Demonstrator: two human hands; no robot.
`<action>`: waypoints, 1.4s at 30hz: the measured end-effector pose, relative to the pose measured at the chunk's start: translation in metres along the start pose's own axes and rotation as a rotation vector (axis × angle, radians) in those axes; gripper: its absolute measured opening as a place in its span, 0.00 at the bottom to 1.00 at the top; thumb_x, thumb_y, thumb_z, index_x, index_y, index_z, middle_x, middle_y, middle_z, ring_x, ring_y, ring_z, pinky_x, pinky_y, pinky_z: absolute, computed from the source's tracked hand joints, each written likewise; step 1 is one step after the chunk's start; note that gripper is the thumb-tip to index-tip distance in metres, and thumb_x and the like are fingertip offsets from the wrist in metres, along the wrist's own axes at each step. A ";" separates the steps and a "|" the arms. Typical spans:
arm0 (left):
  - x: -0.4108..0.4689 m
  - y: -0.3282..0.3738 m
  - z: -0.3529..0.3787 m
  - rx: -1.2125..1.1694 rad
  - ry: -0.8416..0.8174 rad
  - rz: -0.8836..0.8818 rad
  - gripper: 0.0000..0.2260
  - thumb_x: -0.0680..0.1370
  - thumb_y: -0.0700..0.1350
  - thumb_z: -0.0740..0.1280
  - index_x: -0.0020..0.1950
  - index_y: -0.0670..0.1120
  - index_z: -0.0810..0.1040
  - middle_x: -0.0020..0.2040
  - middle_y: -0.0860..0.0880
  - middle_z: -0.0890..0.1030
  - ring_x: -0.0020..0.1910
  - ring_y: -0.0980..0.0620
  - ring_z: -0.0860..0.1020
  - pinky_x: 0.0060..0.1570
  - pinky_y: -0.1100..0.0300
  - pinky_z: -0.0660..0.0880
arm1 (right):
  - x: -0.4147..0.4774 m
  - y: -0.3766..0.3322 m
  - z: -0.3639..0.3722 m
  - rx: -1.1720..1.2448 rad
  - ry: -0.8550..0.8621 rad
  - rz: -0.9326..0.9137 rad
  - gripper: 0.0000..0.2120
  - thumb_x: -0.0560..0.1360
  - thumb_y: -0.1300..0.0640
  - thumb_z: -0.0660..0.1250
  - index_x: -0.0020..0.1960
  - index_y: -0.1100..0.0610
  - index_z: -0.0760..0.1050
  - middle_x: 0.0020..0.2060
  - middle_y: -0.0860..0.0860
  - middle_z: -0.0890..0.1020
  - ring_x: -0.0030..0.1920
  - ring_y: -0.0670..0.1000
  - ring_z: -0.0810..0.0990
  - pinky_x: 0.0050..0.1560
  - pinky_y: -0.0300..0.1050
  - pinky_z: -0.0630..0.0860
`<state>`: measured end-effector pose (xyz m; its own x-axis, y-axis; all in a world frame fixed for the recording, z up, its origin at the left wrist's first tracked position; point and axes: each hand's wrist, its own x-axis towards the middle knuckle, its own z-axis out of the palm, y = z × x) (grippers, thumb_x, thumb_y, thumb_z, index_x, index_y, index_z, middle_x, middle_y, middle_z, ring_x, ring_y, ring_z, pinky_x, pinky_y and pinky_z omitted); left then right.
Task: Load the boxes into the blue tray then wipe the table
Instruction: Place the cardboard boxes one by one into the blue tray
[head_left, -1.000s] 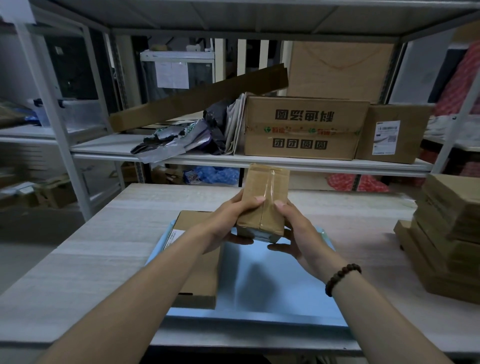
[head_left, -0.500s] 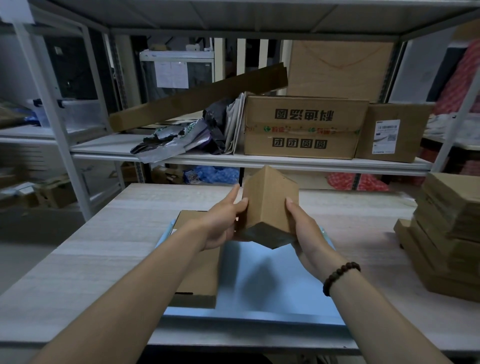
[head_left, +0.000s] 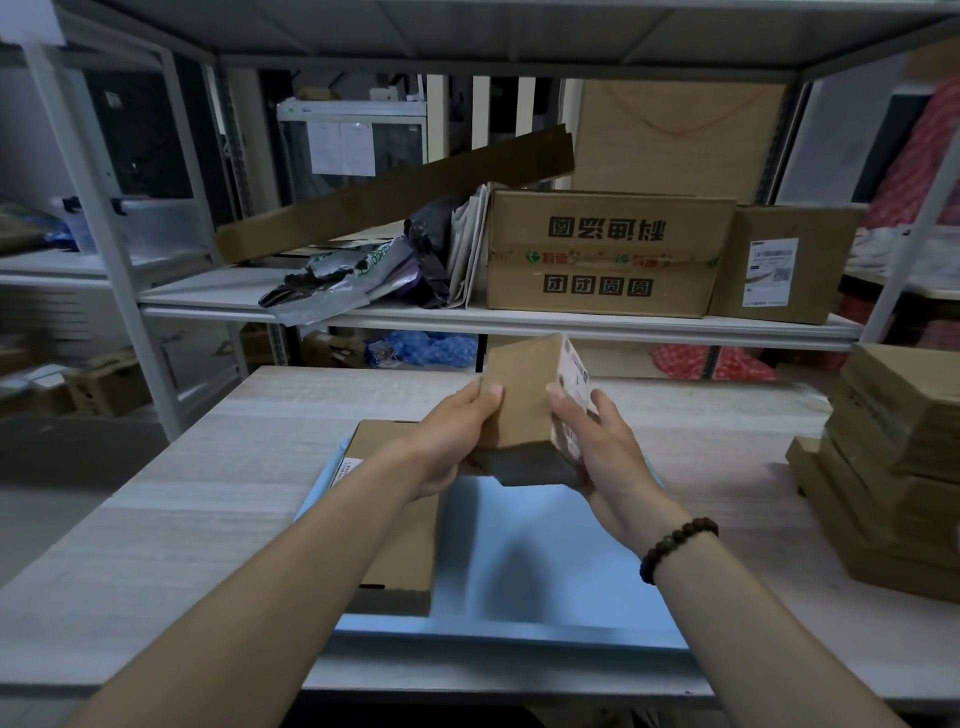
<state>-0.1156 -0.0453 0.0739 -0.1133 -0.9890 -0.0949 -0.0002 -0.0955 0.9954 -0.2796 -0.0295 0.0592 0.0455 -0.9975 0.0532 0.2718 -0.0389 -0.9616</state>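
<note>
2 arms show in the lower half of the frame. The left forearm (head_left: 291, 597) runs up from the lower left and the right forearm (head_left: 769, 634) from the lower right. Both are bare along their whole visible length.

The right wrist carries 1 bracelet (head_left: 675, 545), lower right of centre. It is a single strand of round, dark, faintly glossy beads, fitting close.

Left hand (head_left: 452, 447) and right hand (head_left: 602, 452), at frame centre: the thumbnails are short and plain.
</note>
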 end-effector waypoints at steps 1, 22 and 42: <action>0.001 -0.002 0.001 0.071 0.029 0.056 0.15 0.85 0.49 0.58 0.71 0.58 0.69 0.64 0.47 0.79 0.60 0.45 0.79 0.58 0.45 0.78 | 0.001 0.000 0.001 -0.026 0.019 -0.039 0.20 0.74 0.51 0.75 0.62 0.54 0.73 0.57 0.53 0.85 0.55 0.54 0.85 0.57 0.56 0.81; -0.005 0.003 -0.017 -0.268 -0.051 0.136 0.35 0.65 0.41 0.75 0.71 0.53 0.70 0.56 0.43 0.84 0.51 0.46 0.83 0.43 0.53 0.79 | -0.008 -0.007 0.001 -0.455 0.083 -0.429 0.29 0.74 0.38 0.61 0.74 0.34 0.62 0.75 0.34 0.65 0.79 0.45 0.54 0.79 0.51 0.45; -0.021 0.037 -0.074 0.448 0.383 -0.238 0.16 0.83 0.47 0.58 0.66 0.38 0.72 0.59 0.38 0.79 0.52 0.41 0.78 0.50 0.52 0.76 | 0.003 0.045 0.106 -0.570 -0.222 0.171 0.34 0.77 0.29 0.43 0.73 0.47 0.67 0.66 0.48 0.76 0.64 0.51 0.74 0.65 0.48 0.68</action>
<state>-0.0401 -0.0363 0.1124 0.3043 -0.9248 -0.2282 -0.4071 -0.3428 0.8466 -0.1654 -0.0284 0.0446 0.2580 -0.9589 -0.1178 -0.3091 0.0336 -0.9504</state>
